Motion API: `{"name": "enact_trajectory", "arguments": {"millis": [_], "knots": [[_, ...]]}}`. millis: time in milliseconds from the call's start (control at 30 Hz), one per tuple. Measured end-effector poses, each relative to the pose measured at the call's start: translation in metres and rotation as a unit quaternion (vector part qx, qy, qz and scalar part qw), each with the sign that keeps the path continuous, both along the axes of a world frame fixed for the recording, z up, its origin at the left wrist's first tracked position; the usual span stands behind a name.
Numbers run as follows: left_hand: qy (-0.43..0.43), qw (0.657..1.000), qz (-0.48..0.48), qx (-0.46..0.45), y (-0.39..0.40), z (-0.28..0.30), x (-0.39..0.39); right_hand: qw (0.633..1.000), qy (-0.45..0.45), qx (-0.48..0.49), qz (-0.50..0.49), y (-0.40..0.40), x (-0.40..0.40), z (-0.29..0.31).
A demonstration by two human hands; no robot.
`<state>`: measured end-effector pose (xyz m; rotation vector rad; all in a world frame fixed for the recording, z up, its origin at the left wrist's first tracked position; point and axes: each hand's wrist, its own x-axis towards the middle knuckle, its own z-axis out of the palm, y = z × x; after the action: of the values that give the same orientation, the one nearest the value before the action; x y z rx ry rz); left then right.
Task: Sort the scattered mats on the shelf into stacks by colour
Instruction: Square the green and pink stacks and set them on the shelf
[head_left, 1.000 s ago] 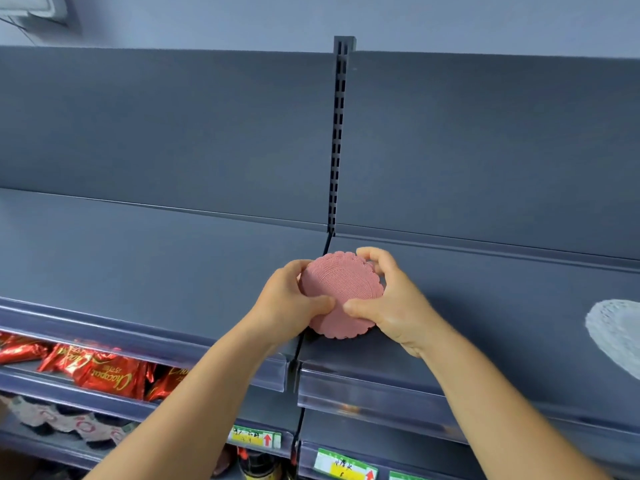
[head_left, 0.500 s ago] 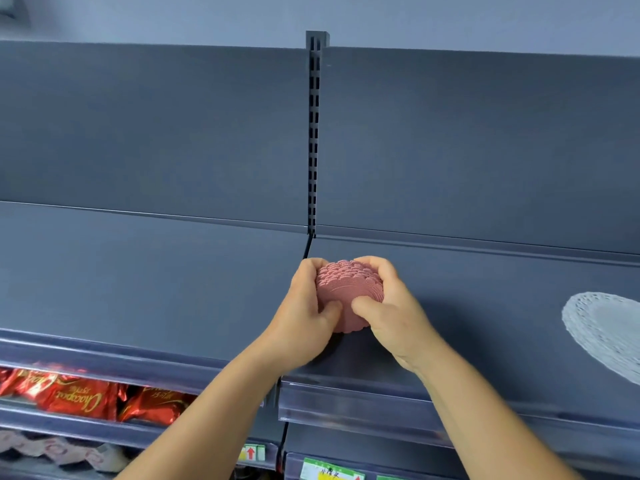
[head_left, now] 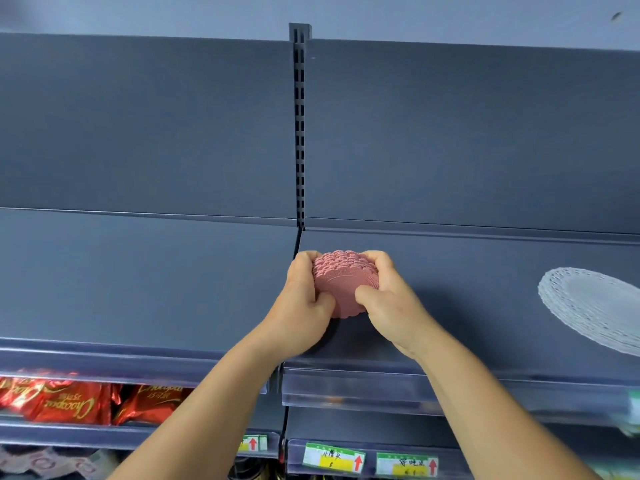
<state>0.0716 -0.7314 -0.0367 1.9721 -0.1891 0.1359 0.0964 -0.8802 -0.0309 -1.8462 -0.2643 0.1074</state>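
A stack of round pink mats point(head_left: 341, 282) with scalloped edges sits between both hands, tilted up on edge over the grey shelf point(head_left: 145, 278), just right of the shelf joint. My left hand point(head_left: 303, 299) grips its left side, thumb on the front face. My right hand point(head_left: 386, 296) grips its right side, thumb also on the front. A stack of white lacy round mats point(head_left: 592, 306) lies flat on the shelf at the far right, partly cut off by the frame edge.
A slotted upright post point(head_left: 300, 126) divides the grey back panel. Clear price-strip rails point(head_left: 346, 386) run along the shelf front. Red snack packets point(head_left: 72, 400) fill the lower left shelf. Price labels point(head_left: 334, 457) sit below.
The pink stack has tipped from nearly flat, face up, to standing more on edge, and both hands have closed tighter around it. The view has shifted so the white mats show more.
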Motion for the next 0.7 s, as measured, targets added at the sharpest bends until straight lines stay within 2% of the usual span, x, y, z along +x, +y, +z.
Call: {"name": "enact_trajectory", "arguments": {"millis": [200, 333, 567, 700], "knots": [[0.033, 0.999, -0.03, -0.015, 0.0, 0.008, 0.001, 0.999, 0.025, 0.033, -0.008, 0.0, -0.005, 0.002], [0.031, 0.999, -0.03, 0.011, 0.003, 0.008, 0.002, 1.0, 0.008, 0.002, -0.014, 0.002, -0.002, 0.002], [-0.021, 0.999, 0.005, 0.035, -0.008, 0.009, 0.004, 0.995, -0.021, 0.054, -0.085, -0.014, -0.007, 0.0], [-0.043, 0.999, 0.017, 0.004, -0.04, 0.019, 0.009, 0.985, -0.044, 0.096, -0.134, -0.045, -0.008, 0.007]]}}
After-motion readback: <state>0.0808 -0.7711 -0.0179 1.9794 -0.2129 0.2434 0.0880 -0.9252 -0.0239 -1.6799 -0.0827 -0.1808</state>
